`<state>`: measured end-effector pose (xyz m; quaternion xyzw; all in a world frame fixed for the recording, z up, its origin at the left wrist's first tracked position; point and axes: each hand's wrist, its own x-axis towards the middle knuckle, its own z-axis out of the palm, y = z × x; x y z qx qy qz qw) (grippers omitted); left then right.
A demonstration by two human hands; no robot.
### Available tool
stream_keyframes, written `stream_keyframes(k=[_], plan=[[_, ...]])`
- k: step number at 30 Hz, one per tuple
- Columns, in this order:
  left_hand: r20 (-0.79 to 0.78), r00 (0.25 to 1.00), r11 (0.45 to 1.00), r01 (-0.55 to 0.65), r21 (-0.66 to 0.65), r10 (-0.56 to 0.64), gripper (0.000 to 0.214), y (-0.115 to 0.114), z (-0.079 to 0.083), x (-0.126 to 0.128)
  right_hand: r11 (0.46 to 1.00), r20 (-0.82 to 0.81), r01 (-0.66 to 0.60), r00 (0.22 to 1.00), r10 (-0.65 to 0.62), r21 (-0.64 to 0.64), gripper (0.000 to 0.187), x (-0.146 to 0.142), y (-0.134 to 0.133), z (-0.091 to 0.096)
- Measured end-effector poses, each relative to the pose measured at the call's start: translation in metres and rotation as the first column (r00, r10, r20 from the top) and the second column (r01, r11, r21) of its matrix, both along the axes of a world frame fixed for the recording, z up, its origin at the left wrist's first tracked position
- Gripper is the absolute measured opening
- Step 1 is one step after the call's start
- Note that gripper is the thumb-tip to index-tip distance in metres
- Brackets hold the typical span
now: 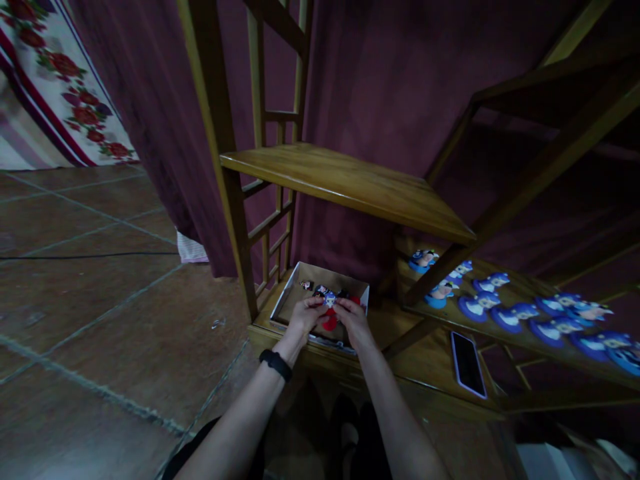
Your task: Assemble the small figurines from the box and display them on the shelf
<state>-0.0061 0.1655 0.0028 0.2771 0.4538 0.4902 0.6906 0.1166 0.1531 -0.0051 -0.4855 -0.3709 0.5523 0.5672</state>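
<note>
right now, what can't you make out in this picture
- Small figure: head view; its edges are covered by the fingers of the left hand and right hand, and its detail is too small.
- Contents of the cardboard box: head view; partly hidden by both hands.
- Phone: head view; its screen is dark, showing nothing readable.
- Rightmost figurine: head view; cut off by the right edge.

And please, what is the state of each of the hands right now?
Left hand: closed, holding one side of a small blue-and-white figure.
Right hand: closed, holding the same figure's other side.
</note>
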Motion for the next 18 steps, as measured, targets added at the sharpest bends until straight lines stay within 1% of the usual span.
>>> stream_keyframes(k=[2,4,8,13,16,18], plan=[[0.027,0.999,0.999,0.025,-0.024,-0.024,0.018,-0.0003,0.0021,-0.0017,1.000,-0.029,-0.006,1.000,0.006,0.012,0.028,0.0008,-0.0006,0.0011],[0.053,0.998,0.999,0.024,-0.033,-0.023,0.013,-0.0004,0.0035,-0.0029,1.000,-0.051,0.013,0.999,-0.013,0.001,0.029,0.0016,-0.0004,0.0009],[0.073,0.997,0.998,-0.029,-0.048,0.033,0.008,0.0007,0.0042,-0.0037,0.999,-0.090,0.024,0.996,-0.027,-0.031,0.028,0.0018,0.0014,-0.0014],[0.060,0.995,0.996,-0.071,-0.052,0.074,0.010,0.0023,0.0030,-0.0032,0.997,-0.078,-0.034,0.997,0.029,-0.066,0.029,0.0005,0.0018,-0.0043],[0.042,0.997,0.998,-0.057,-0.037,0.059,0.012,0.0018,0.0028,-0.0030,0.996,-0.075,-0.059,0.996,0.054,-0.062,0.031,0.0011,0.0008,-0.0032],[0.022,0.999,1.000,-0.025,-0.018,0.026,0.017,0.0013,0.0032,-0.0029,0.997,-0.068,-0.043,0.997,0.039,-0.061,0.033,0.0021,0.0000,-0.0009]])
